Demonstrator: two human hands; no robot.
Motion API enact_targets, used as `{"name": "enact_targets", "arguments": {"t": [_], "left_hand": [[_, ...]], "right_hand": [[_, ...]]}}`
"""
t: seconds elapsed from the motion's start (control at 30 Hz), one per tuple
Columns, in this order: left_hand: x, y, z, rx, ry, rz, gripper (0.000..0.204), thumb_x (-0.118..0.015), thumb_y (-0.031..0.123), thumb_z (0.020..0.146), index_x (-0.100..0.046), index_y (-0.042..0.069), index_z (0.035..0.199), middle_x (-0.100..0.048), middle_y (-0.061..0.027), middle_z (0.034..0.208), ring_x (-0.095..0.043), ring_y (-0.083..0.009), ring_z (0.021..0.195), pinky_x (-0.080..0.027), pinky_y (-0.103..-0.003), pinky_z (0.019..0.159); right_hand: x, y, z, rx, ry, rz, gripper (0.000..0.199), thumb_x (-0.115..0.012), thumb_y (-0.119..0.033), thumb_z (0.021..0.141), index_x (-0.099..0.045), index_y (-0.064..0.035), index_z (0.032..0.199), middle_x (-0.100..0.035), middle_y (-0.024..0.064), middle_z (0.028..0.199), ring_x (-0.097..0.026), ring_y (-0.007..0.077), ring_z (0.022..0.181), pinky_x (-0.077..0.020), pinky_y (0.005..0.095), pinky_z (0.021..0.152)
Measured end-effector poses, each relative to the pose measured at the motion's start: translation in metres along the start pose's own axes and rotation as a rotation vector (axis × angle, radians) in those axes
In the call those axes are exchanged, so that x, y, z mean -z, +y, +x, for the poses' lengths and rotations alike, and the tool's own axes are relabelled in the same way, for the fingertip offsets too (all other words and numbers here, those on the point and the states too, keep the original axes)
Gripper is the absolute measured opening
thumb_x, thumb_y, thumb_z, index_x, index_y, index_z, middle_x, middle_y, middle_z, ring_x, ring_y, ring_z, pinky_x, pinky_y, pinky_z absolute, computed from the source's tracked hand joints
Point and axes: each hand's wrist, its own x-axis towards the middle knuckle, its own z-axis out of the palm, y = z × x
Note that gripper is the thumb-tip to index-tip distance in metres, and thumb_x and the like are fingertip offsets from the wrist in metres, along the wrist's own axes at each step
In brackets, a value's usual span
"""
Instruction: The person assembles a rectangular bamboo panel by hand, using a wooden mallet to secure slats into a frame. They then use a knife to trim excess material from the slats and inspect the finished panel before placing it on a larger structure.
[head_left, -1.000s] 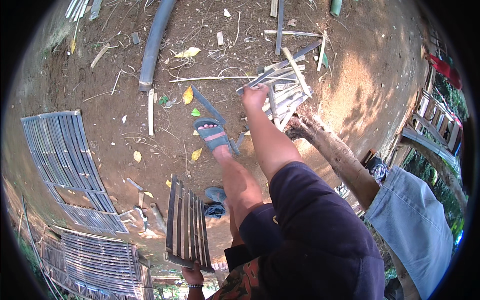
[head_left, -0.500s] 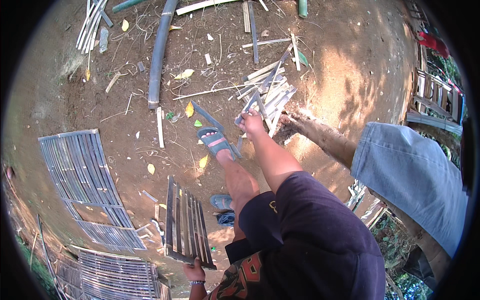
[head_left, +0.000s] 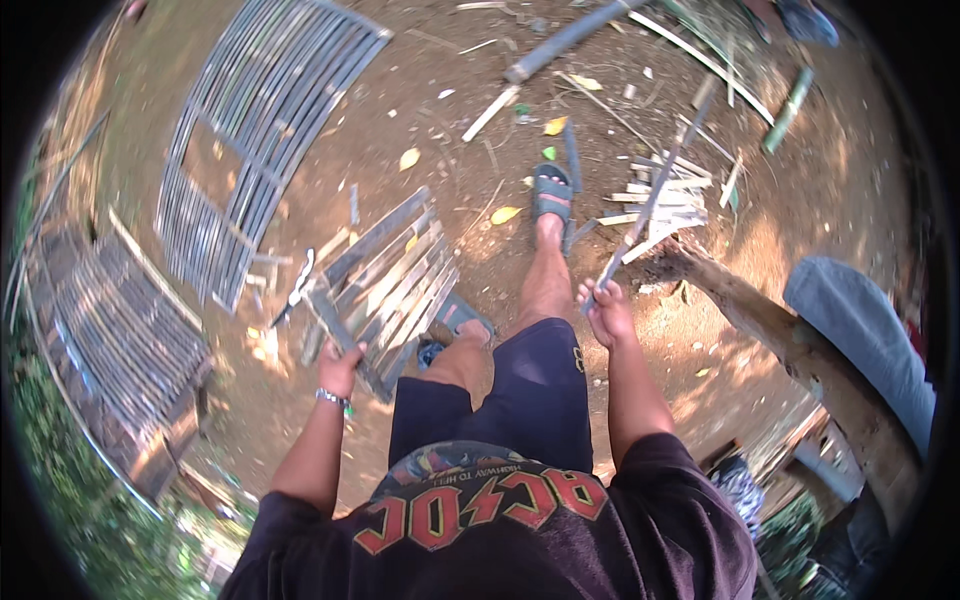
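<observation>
My left hand [head_left: 341, 368] is closed on the edge of a small slatted bamboo panel [head_left: 385, 285], a frame with several parallel slats, tilted above the ground by my left foot. In front of me on the right, my right hand [head_left: 606, 312] grips the near end of a long, thin bamboo strip [head_left: 658, 190]. That strip points away from me, passing over a pile of short split bamboo pieces [head_left: 665, 197] on the dirt. A hammer-like tool with a pale shaft [head_left: 298, 280] lies beside the panel's left side; its kind is hard to make out.
A large bamboo slat panel [head_left: 270, 90] lies at the far left, and another slatted bamboo piece [head_left: 120, 330] stands nearer. A log [head_left: 770, 320] runs along the right, with grey-blue cloth [head_left: 850, 310] over it. Bamboo poles [head_left: 570, 42] lie ahead.
My view has swung left. My right hand has lifted a long bamboo strip from the pile and drawn back toward me. The small panel remains in my left hand, now more tilted.
</observation>
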Motion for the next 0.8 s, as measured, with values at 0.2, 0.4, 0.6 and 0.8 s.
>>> {"name": "enact_targets", "arguments": {"t": [0.2,0.4,0.6,0.8], "left_hand": [[0.096,-0.138,-0.06,0.118,0.211,-0.453,0.032,-0.074,0.013,0.089,-0.059,0.002,0.116,-0.068,-0.0058,0.104,-0.067,-0.0185,0.094,-0.056,-0.036,0.088],[0.12,-0.251,-0.151,0.343,0.595,-1.046,0.043,-0.074,0.017,0.091,-0.051,0.002,0.124,-0.067,-0.0107,0.111,-0.071,-0.0253,0.094,-0.058,-0.04,0.079],[0.092,-0.329,-0.185,0.387,0.73,-1.396,0.037,-0.074,0.018,0.092,-0.054,0.006,0.12,-0.067,-0.0076,0.11,-0.071,-0.0272,0.098,-0.058,-0.041,0.083],[0.059,-0.345,-0.181,0.345,0.704,-1.592,0.031,-0.071,0.018,0.094,-0.056,0.005,0.119,-0.065,-0.007,0.112,-0.071,-0.0263,0.098,-0.058,-0.038,0.082]], "right_hand": [[0.018,0.034,-0.025,0.045,0.391,-1.261,0.016,-0.062,-0.022,0.096,-0.057,-0.0094,0.105,-0.068,0.0101,0.092,-0.067,0.0238,0.088,-0.0529,0.0399,0.074],[-0.117,0.03,-0.047,0.527,0.127,-1.941,0.036,-0.063,-0.034,0.097,-0.062,0.0008,0.105,-0.068,0.0227,0.088,-0.065,0.037,0.081,-0.049,0.0452,0.078],[-0.189,0.063,-0.074,0.58,-0.206,-2.245,0.037,-0.069,-0.021,0.081,-0.058,-0.001,0.11,-0.065,0.0166,0.084,-0.063,0.0322,0.077,-0.05,0.0437,0.078],[-0.331,0.146,-0.077,0.624,-0.68,-2.369,0.036,-0.066,-0.028,0.091,-0.063,-0.0065,0.119,-0.071,0.0191,0.094,-0.068,0.0312,0.082,-0.0522,0.0395,0.078]]}}
